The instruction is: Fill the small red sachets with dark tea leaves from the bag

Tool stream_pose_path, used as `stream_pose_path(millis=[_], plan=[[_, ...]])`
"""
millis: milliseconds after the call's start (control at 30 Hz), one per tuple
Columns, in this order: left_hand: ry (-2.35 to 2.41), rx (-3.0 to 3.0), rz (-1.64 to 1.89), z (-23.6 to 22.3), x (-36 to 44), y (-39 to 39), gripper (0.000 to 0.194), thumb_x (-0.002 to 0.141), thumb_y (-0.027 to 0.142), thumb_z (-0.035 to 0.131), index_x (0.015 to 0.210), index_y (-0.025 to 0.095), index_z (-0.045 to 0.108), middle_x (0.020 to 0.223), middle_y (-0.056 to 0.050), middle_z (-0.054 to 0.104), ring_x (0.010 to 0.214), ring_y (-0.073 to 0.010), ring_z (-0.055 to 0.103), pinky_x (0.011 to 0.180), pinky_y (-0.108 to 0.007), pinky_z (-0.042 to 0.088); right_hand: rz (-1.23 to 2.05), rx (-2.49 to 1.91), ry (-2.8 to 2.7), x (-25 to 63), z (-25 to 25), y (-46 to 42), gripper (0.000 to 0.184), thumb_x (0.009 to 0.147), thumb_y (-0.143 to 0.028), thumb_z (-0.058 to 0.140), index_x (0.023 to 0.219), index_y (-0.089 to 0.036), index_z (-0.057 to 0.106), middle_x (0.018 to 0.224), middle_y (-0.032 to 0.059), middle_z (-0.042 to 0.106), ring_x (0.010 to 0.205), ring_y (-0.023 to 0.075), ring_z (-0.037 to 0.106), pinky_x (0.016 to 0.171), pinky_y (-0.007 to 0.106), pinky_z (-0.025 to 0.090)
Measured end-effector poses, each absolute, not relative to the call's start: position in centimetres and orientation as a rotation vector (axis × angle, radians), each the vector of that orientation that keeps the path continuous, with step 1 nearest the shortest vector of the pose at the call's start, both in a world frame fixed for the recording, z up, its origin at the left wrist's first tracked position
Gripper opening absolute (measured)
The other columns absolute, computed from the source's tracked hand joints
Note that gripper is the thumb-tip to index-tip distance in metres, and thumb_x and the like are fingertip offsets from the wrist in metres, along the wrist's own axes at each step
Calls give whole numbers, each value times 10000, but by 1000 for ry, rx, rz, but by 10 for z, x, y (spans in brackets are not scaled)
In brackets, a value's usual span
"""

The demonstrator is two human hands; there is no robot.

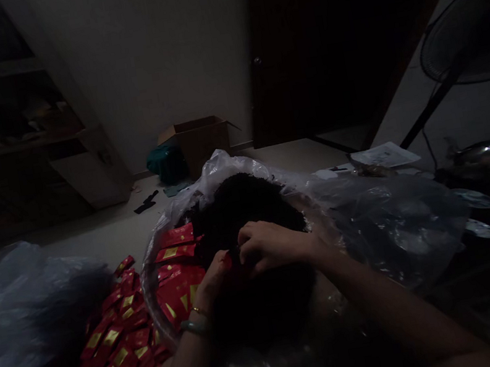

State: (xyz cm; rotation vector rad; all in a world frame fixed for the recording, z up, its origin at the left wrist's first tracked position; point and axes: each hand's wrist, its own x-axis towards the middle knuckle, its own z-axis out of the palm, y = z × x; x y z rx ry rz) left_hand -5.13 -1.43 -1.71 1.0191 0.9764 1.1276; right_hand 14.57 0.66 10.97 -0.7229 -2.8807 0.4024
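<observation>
My left hand (217, 273), with a gold band and a pale bangle at the wrist, is closed on a small red packet (237, 274), mostly in shadow. Right beside it, my right hand (270, 245) has its fingers curled together at the packet's upper end; what they pinch is too dark to make out. Both hands are over a black heap of loose, fine material (247, 198), which looks like dried tea leaves. The heap lies on clear plastic sheeting (223, 163). To its left, inside a rounded plastic rim (148, 287), lie several red packets with gold labels (175, 270).
More red packets (121, 354) are piled at lower left beside a translucent plastic bag (26, 308). Another clear bag (396, 221) spreads at right. Farther back stand an open cardboard box (205, 143), a teal bag (167, 164) and a fan (474, 38). The room is dim.
</observation>
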Motion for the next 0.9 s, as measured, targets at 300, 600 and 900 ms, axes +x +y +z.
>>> stream_pose_path(millis=[300,600,900], plan=[[880,1196,900,7,-33,-10,375,563,359,773,825,113,665,735,-53,671,653,-168,587,603,-253,463,267,-1051,-2867,134,105,13,260,885,-322,521,864,-186,742,930,91,619,829,198,557,704,304,414],[946,1060,930,10,-28,-13,435,558,350,806,866,95,634,696,-48,669,561,-153,624,553,-264,504,795,-832,-2611,149,95,36,258,788,-384,642,867,-152,725,1028,88,616,941,208,564,809,292,437],[949,927,868,10,-21,-12,612,610,643,677,910,113,622,653,-74,689,481,-177,626,462,-263,480,1170,-1051,-2644,143,88,55,379,797,-466,544,706,-117,662,584,-30,510,510,78,414,471,204,293]])
